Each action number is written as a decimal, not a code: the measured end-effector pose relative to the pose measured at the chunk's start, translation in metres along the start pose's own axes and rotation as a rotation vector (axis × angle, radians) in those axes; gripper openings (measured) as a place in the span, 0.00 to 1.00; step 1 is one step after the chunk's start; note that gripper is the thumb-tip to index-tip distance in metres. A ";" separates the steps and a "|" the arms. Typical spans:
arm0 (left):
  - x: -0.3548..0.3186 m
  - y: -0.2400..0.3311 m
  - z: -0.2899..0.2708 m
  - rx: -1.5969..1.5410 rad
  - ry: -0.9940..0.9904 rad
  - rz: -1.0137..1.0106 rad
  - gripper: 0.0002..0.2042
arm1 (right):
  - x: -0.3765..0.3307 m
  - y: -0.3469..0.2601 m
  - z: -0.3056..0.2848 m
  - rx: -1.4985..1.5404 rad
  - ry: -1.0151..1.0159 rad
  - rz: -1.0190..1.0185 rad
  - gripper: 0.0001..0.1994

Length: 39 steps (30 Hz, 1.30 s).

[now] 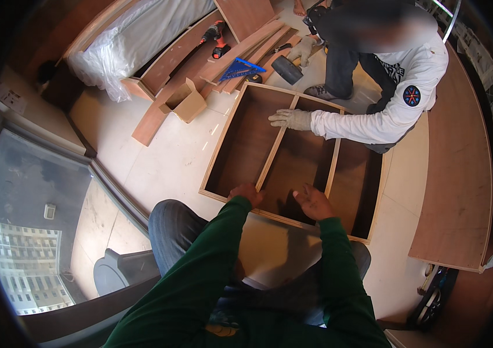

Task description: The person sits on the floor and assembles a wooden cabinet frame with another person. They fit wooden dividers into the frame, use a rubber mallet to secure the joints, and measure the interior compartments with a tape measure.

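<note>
On the floor: wooden cabinet frame point(293, 156) lying flat, long axis running left-near to right-far.
Left hand point(245, 193): curled over near rail.
Right hand point(312, 201): open, fingers spread on rail.
Co-worker's gloved hand point(290, 119): resting on far rail.

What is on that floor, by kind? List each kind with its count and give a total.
Wooden cabinet frame: 1
Cardboard box: 1
Power drill: 1
Blue triangular square: 1
Mallet: 1
Bare hands on the frame's near edge, left hand and right hand: 2
Co-worker's gloved hands: 2
Total: 9
</note>
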<state>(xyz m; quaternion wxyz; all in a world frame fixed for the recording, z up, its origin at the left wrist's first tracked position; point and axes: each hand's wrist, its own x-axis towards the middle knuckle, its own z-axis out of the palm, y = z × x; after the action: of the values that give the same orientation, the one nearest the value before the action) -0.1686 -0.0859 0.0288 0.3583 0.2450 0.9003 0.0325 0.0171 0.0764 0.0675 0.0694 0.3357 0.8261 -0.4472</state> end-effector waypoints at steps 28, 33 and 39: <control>0.055 -0.018 0.001 -0.222 -0.200 0.134 0.43 | 0.038 0.019 0.012 0.115 0.070 -0.152 0.25; 0.053 -0.025 0.011 -0.150 -0.049 0.200 0.40 | 0.038 0.007 0.010 0.174 0.033 -0.129 0.22; 0.048 -0.018 0.001 -0.178 -0.118 0.179 0.40 | 0.041 0.018 0.014 -0.016 -0.031 -0.181 0.22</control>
<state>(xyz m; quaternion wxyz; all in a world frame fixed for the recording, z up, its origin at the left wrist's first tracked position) -0.2052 -0.0801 -0.0066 0.4266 0.2933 0.8457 0.1295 -0.0057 0.0928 0.0295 0.0441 0.2519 0.8554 -0.4504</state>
